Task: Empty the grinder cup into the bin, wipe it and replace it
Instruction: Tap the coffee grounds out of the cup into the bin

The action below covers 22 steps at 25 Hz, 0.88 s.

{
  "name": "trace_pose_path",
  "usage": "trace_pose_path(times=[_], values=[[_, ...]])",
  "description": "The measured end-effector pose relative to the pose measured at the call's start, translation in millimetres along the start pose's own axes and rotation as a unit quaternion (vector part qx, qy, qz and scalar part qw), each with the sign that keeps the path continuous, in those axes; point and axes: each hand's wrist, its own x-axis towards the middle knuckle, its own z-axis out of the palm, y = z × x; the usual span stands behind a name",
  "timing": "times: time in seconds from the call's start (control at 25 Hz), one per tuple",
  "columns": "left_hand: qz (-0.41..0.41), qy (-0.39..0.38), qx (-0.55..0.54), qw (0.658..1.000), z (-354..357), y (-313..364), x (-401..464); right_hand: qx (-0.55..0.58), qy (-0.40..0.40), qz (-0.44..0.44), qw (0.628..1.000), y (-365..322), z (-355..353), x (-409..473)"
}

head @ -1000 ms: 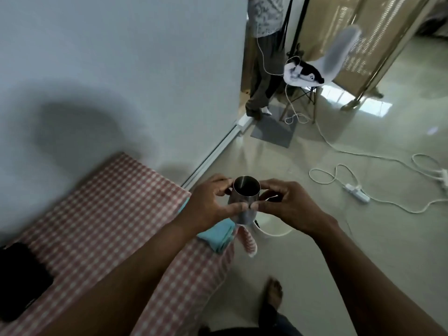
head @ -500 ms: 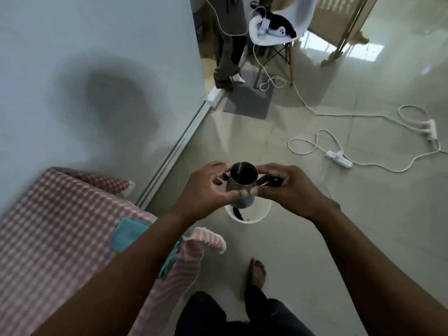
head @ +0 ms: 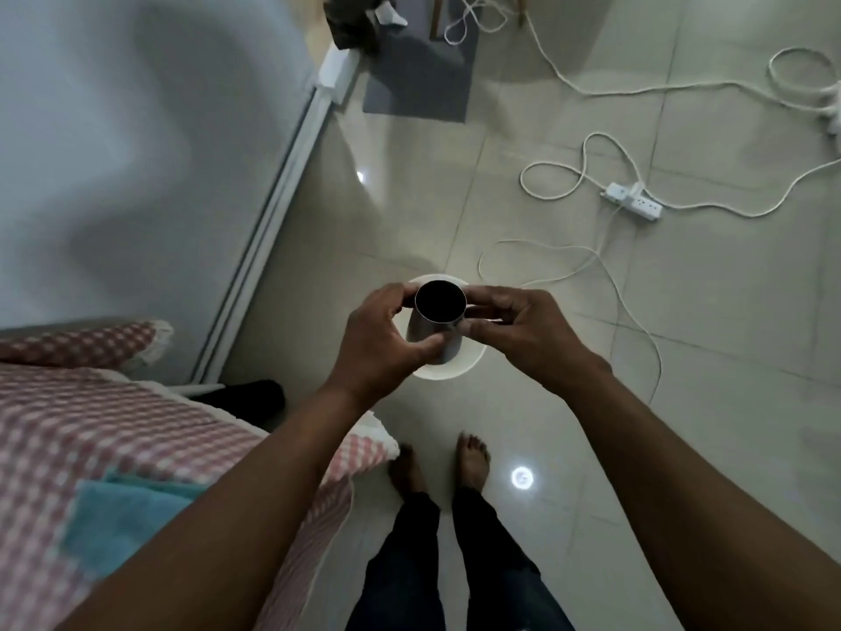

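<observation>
Since a moment ago I have stepped away from the counter, and the small steel grinder cup (head: 438,323) that I carried past its corner now sits directly over the round white bin (head: 448,373) on the floor. My left hand (head: 382,343) is closed around the near side of the cup, thumb across its wall; my right hand (head: 519,332) pinches the rim from the other side. The cup is upright, its mouth toward me and dark inside, so I cannot tell what it holds. I judge the tipping is next, and nothing has been emptied yet.

Behind my left forearm lies the counter under a pink and white checked cloth (head: 150,439), with a folded teal wiping cloth (head: 123,516) on it. Beyond my right hand, a white power strip (head: 635,206) and its looping cable lie on the glossy tiled floor (head: 682,425), well apart from the bin.
</observation>
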Motion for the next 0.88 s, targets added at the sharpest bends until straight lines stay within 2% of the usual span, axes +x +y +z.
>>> trace_pose_path(times=[0.24,0.4,0.64,0.8,0.88], values=[[-0.059,0.005,0.029,0.998,65.1,-85.3,41.6,-0.034,0.079,0.069,0.994,111.8,16.6,59.7],[-0.090,-0.012,0.041,0.995,112.0,-151.5,63.8,-0.122,0.177,0.151,0.965,201.5,22.8,93.3],[-0.102,-0.051,0.067,0.991,174.1,-232.5,82.7,-0.189,0.169,0.278,0.927,318.2,35.0,133.5],[-0.091,-0.060,0.085,0.990,199.7,-265.5,95.1,-0.258,0.208,0.283,0.900,364.7,38.9,155.5],[-0.083,-0.066,0.096,0.990,207.6,-278.2,102.5,-0.258,0.224,0.301,0.891,385.2,41.0,164.8]])
